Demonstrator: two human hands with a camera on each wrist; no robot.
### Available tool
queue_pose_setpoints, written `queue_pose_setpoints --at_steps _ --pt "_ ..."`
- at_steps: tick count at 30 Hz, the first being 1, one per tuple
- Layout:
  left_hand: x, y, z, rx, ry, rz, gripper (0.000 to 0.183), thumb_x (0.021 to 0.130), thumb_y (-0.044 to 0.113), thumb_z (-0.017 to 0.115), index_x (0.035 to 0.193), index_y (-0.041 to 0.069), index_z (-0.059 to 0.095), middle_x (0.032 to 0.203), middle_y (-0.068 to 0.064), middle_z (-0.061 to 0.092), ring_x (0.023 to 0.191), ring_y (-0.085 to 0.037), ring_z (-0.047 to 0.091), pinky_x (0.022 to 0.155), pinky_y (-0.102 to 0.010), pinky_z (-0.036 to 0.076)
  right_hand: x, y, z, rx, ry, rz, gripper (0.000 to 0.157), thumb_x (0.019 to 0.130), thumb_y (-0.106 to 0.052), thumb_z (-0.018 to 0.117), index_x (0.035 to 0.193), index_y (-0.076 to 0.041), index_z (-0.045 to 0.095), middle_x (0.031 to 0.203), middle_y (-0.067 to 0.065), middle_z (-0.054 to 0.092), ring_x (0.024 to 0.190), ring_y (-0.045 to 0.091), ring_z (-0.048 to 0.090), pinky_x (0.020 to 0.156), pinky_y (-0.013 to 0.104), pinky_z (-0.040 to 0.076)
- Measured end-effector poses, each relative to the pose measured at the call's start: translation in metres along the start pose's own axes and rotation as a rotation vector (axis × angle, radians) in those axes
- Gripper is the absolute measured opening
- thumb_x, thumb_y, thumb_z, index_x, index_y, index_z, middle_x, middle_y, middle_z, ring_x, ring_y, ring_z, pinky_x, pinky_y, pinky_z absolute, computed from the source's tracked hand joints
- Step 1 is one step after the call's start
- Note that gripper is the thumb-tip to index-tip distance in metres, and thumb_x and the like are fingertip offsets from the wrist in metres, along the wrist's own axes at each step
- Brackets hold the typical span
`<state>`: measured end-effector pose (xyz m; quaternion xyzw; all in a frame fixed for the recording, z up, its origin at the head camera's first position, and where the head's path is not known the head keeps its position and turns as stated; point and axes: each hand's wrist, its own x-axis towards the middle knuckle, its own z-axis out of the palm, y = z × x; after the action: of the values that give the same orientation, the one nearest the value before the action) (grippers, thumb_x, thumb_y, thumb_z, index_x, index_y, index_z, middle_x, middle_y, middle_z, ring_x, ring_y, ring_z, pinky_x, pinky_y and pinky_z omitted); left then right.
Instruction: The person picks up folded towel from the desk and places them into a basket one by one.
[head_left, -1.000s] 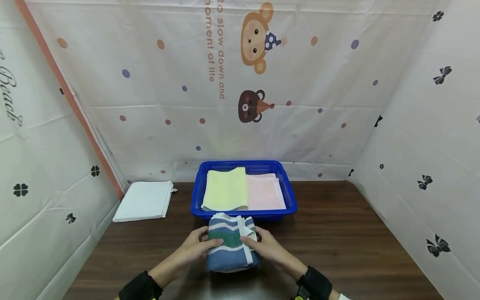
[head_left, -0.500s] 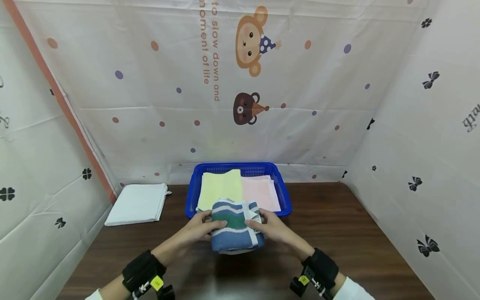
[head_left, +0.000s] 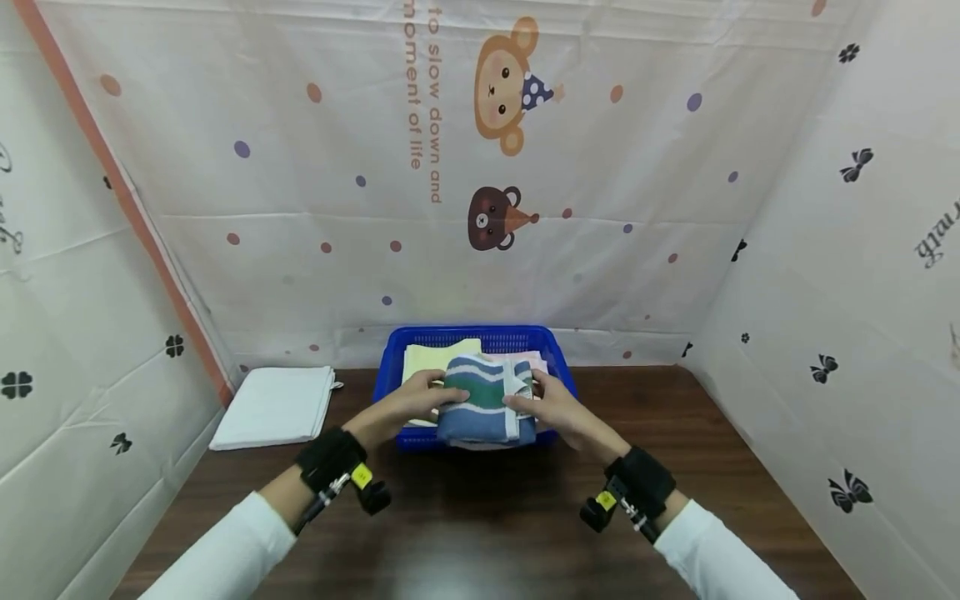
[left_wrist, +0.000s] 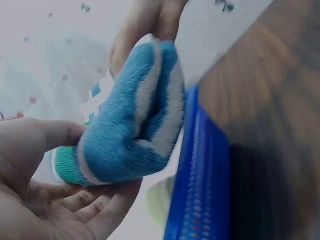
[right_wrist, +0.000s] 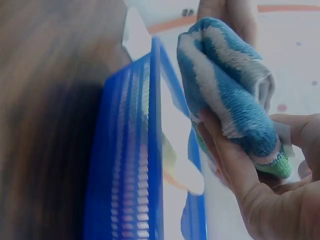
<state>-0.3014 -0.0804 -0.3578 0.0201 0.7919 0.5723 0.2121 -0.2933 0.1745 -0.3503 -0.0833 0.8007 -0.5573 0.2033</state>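
A folded towel (head_left: 483, 408) with blue, green and white stripes is held up between both hands in the head view. My left hand (head_left: 420, 395) grips its left side, thumb on top and fingers underneath, as the left wrist view shows. On the right side my right hand (head_left: 551, 407) pinches it the same way, its thumb near a white label strip. The towel hangs over the front part of a blue plastic basket (head_left: 393, 358). Inside the basket lie a folded yellow towel (head_left: 431, 357) and a pink towel (head_left: 534, 358), both partly hidden by the striped one.
A folded white towel (head_left: 273, 408) lies on the brown wooden table (head_left: 637, 408) left of the basket. Printed white cloth walls (head_left: 337, 275) enclose the table at the back and on both sides.
Both hands have carried the striped towel forward and up, from in front of the basket to above it. The white towel and the basket have stayed put on the table.
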Motion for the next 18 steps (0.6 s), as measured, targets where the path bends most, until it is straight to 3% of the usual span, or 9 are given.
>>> queue_pose_setpoints --at_steps 3,6,9,13,18 --pt "0.021 0.006 -0.001 0.006 0.019 -0.017 0.066 0.097 0.027 0.069 0.148 -0.001 0.039 0.135 -0.025 0.06 0.119 -0.034 0.065 0.094 -0.044 0.06 0.013 -0.005 -0.008 -0.047 0.024 0.011 0.078 0.104 -0.021 0.059 0.162 0.001 0.012 0.156 0.032 0.038 0.133 0.042 0.055 0.096 0.05 0.058" --pt "0.038 0.01 0.002 0.01 0.051 -0.039 0.07 0.097 0.022 0.069 0.15 -0.001 0.03 0.137 -0.026 0.055 0.121 -0.036 0.063 0.094 -0.045 0.059 0.03 -0.007 -0.014 -0.072 0.049 0.023 0.066 0.104 -0.015 0.058 0.158 0.002 0.024 0.148 0.032 0.049 0.123 0.037 0.063 0.093 0.047 0.06" --pt "0.054 0.016 0.005 0.002 0.06 -0.049 0.071 0.097 0.018 0.068 0.151 -0.003 0.026 0.139 -0.028 0.05 0.121 -0.037 0.062 0.097 -0.047 0.058 0.046 -0.009 -0.02 -0.117 0.089 0.043 0.063 0.103 -0.011 0.059 0.155 0.006 0.027 0.139 0.032 0.055 0.115 0.036 0.066 0.092 0.046 0.06" --pt "0.076 0.023 0.004 0.017 0.022 -0.063 0.061 0.1 0.017 0.062 0.148 -0.007 0.034 0.142 -0.029 0.05 0.123 -0.039 0.061 0.099 -0.047 0.057 0.063 -0.01 -0.026 -0.177 0.134 0.105 0.077 0.102 -0.008 0.06 0.159 0.008 0.011 0.147 0.034 0.045 0.129 0.043 0.056 0.102 0.053 0.054" --pt "0.093 0.027 0.008 -0.01 -0.014 -0.081 0.053 0.103 0.014 0.057 0.148 -0.009 0.041 0.146 -0.029 0.049 0.131 -0.044 0.057 0.1 -0.046 0.057 0.073 -0.009 -0.032 -0.261 0.174 0.172 0.075 0.098 -0.005 0.061 0.158 0.009 0.017 0.15 0.034 0.042 0.119 0.038 0.058 0.093 0.046 0.055"
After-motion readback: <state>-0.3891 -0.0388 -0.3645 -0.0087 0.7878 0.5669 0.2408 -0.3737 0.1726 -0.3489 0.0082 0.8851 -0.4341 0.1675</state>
